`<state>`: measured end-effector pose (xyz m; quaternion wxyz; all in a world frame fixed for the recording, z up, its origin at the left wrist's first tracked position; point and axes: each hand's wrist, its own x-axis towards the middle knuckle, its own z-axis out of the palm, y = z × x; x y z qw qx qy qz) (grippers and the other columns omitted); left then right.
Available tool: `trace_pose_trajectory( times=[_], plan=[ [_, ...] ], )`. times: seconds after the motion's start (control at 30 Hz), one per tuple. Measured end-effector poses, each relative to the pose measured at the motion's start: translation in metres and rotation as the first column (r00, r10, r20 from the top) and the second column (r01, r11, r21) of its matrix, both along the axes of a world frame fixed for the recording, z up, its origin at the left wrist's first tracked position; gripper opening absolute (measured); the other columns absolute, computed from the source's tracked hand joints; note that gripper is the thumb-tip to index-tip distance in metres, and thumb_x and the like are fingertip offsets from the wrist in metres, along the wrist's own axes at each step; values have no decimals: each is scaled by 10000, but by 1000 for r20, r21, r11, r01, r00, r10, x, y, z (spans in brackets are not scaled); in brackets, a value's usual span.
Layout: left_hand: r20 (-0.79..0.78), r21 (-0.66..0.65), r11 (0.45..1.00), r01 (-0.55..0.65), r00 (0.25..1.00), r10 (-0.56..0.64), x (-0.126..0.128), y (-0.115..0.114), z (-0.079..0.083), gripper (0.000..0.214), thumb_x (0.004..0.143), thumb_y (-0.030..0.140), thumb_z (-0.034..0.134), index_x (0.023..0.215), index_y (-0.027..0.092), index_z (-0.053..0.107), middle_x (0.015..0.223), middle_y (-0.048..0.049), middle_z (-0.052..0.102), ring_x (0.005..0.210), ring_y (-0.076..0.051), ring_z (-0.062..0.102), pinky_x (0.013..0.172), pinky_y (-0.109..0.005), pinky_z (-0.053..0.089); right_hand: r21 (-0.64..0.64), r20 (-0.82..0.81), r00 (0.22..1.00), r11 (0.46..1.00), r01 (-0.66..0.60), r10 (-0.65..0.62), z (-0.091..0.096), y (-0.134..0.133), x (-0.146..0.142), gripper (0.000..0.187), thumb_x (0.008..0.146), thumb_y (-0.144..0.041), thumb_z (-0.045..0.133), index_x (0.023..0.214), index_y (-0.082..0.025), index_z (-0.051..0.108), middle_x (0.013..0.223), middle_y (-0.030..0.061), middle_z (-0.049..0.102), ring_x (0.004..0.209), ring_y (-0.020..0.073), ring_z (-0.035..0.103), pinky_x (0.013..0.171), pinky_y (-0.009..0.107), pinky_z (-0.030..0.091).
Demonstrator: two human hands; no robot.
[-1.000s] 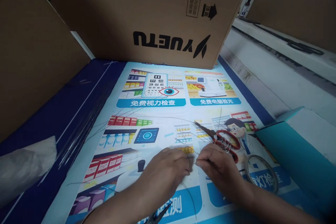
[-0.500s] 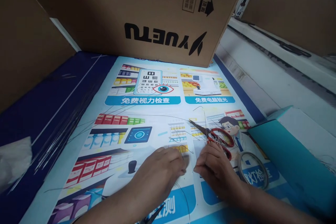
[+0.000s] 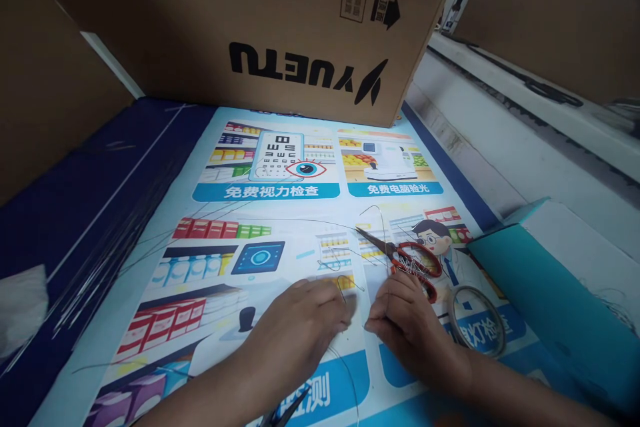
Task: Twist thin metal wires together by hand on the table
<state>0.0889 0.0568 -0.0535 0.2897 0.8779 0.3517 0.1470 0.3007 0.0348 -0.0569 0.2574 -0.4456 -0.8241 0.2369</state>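
Note:
My left hand [image 3: 317, 320] is closed in a pinch over the poster, palm side down. A thin wire [image 3: 342, 285] curls up from its fingers, and another thin strand trails out below it. My right hand [image 3: 410, 327] is also closed, its fingertips a short gap from the left ones. A bent wire [image 3: 382, 227] rises from behind its knuckles; its lower end is hidden. Just beyond the right hand lie red-handled scissors [image 3: 419, 260], with several short wire pieces about the handles. Beside that hand rests a roll of tape [image 3: 454, 320].
An upside-down printed cardboard box [image 3: 300, 0] stands at the back. At right is a teal box [image 3: 540, 293] with thin wires in it. Long thin wires [image 3: 100, 273] lie at left near a white wad [image 3: 23, 307]. A dark pointed tool [image 3: 290, 408] lies at the bottom edge.
The whole view has shifted slightly, so everything sits a little further left. Both hands keep nearly the same pose and the same gap between them.

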Motion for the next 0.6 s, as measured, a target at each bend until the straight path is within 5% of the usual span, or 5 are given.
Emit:
trace_pose_trajectory(
  times=[0.6],
  plan=[
    [-10, -2, 1000, -11, 1000, 11, 1, 1, 1, 190, 895, 190, 428, 870, 221, 613, 840, -38, 615, 816, -219, 555, 734, -363, 435, 15, 28, 999, 1000, -24, 24, -3, 0, 1, 93, 845, -191, 574, 754, -177, 565, 760, 41, 590, 768, 201, 484, 712, 372, 373]
  ],
)
